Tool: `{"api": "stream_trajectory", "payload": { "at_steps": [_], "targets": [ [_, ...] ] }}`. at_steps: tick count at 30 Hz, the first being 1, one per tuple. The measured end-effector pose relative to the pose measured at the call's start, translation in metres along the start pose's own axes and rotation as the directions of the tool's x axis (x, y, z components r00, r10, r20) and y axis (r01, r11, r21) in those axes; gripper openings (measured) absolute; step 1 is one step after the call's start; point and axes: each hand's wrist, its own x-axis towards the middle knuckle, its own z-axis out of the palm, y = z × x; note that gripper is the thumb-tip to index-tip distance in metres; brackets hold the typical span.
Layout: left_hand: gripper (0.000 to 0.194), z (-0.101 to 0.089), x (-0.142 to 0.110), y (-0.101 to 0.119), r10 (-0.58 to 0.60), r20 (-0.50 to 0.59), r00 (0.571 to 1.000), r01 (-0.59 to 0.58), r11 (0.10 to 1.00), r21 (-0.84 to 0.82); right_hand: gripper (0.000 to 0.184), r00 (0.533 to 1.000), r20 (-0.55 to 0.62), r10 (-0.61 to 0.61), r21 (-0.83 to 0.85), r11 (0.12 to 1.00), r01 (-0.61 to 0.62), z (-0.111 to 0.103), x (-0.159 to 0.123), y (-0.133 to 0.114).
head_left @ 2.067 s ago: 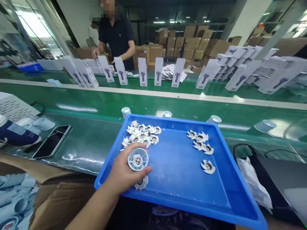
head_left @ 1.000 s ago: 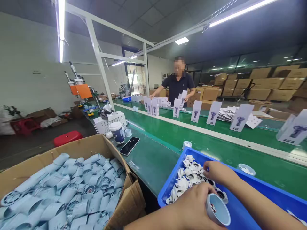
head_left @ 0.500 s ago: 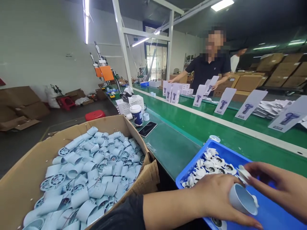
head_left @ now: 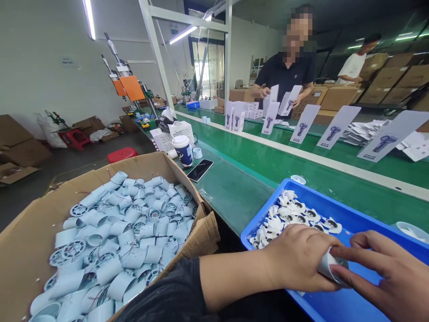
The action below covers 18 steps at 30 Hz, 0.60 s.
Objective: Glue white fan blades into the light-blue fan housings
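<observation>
Over the blue plastic tray (head_left: pixel 363 220), my left hand (head_left: pixel 300 257) is wrapped round a light blue cylindrical housing (head_left: pixel 324 267), its mouth turned to the right. My right hand (head_left: pixel 385 264) meets it there, thumb and fingers at the opening. A bit of a white fan impeller (head_left: pixel 331 259) shows between those fingers at the mouth; most of it is hidden. Several loose white impellers (head_left: pixel 284 212) with dark centres lie in the tray's far left part. On my left, a cardboard box (head_left: pixel 197 232) holds a heap of similar light blue housings (head_left: pixel 134 228) with thin wires.
A phone (head_left: pixel 201 170) and a paper cup (head_left: pixel 182 150) lie beyond the box. A green conveyor (head_left: pixel 248 150) carries upright printed cartons (head_left: pixel 301 125). Across it a person (head_left: pixel 288 71) handles cartons; another person (head_left: pixel 355 65) stands farther back. A round white lid (head_left: pixel 412 231) sits beside the tray.
My right hand has brought the white impeller from beside the housing to its mouth. The housing has turned in my left hand. The view has shifted, and the person opposite holds cartons with both hands.
</observation>
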Motion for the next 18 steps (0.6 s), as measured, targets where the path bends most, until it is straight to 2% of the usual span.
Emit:
{"api": "stream_trajectory", "payload": {
  "at_steps": [2,4,5,6,9,11,13,15,18],
  "targets": [
    [0.058,0.002,0.000,-0.002,0.004,-0.027,1.000,-0.005,1.000,-0.015,0.047,0.993,0.116,0.028,-0.023,0.999,-0.025,0.001,0.004,-0.005],
    [0.061,0.003,-0.001,-0.003,0.003,-0.045,0.999,-0.004,1.000,-0.013,0.039,0.952,0.267,0.147,-0.031,0.989,-0.144,0.002,0.006,-0.014],
    [0.061,0.003,-0.002,-0.004,0.005,-0.057,0.998,-0.005,1.000,-0.010,0.037,0.933,0.290,0.214,-0.029,0.976,-0.215,0.001,0.007,-0.020],
    [0.058,0.003,-0.002,-0.005,0.014,-0.078,0.997,-0.015,1.000,-0.009,0.037,0.921,0.279,0.271,-0.015,0.961,-0.278,-0.001,0.007,-0.026],
    [0.048,-0.002,-0.004,-0.005,0.100,-0.207,0.973,-0.110,0.993,-0.034,0.045,0.921,0.125,0.368,0.071,0.923,-0.378,-0.015,0.002,-0.045],
    [0.039,-0.006,-0.004,-0.004,0.147,-0.320,0.936,-0.162,0.987,-0.018,0.050,0.916,0.143,0.375,0.125,0.911,-0.393,-0.028,-0.004,-0.060],
    [0.035,-0.008,-0.002,-0.003,0.190,-0.379,0.905,-0.191,0.981,0.036,0.048,0.918,0.136,0.372,0.124,0.913,-0.388,-0.036,-0.010,-0.074],
    [0.036,-0.007,-0.001,-0.001,0.248,-0.381,0.890,-0.235,0.968,0.081,0.032,0.931,0.096,0.352,0.060,0.932,-0.358,-0.037,-0.015,-0.083],
    [0.042,-0.010,-0.002,0.004,0.269,-0.299,0.915,-0.266,0.963,0.053,0.039,0.944,0.034,0.329,-0.072,0.943,-0.326,-0.037,-0.027,-0.086]
  ]
}}
